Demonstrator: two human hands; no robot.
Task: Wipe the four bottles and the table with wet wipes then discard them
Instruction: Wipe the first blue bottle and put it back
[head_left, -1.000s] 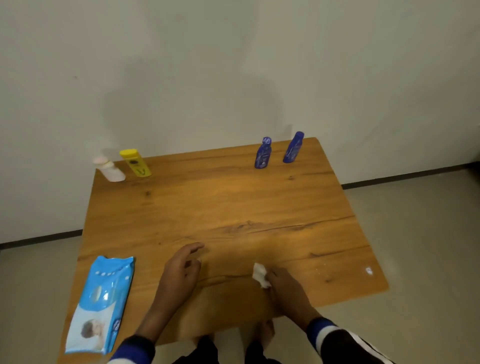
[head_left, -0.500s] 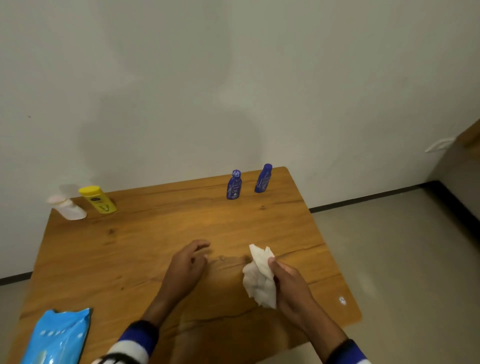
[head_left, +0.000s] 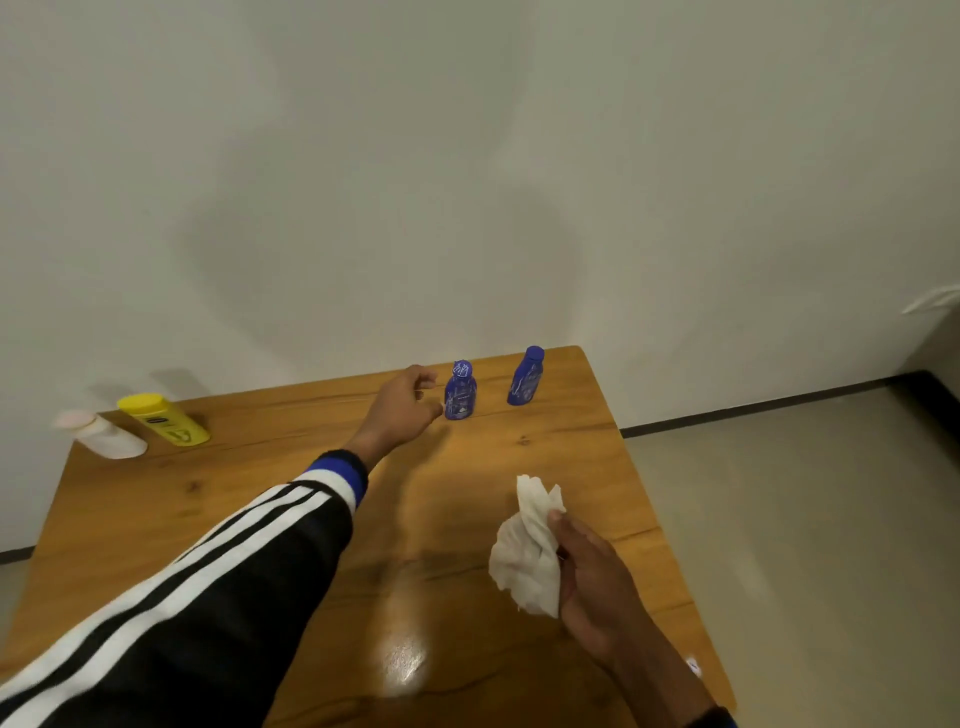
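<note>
Two blue bottles stand at the far right of the wooden table (head_left: 218, 525): the left blue bottle (head_left: 460, 391) and the right blue bottle (head_left: 525, 375). At the far left stand a yellow bottle (head_left: 165, 420) and a white bottle with a pink cap (head_left: 102, 434). My left hand (head_left: 402, 408) is stretched out just left of the left blue bottle, fingers loosely curved, holding nothing; touching or not, I cannot tell. My right hand (head_left: 592, 571) grips a crumpled white wet wipe (head_left: 527, 551) above the table's near right part.
The table stands against a white wall (head_left: 467, 182). Grey floor (head_left: 805, 519) lies to the right of the table's right edge. A shiny patch reflects light on the tabletop near the front.
My left arm has reached from the table's middle out to the left blue bottle. My right hand has lifted the wipe off the table. The wipes pack has dropped out of view.
</note>
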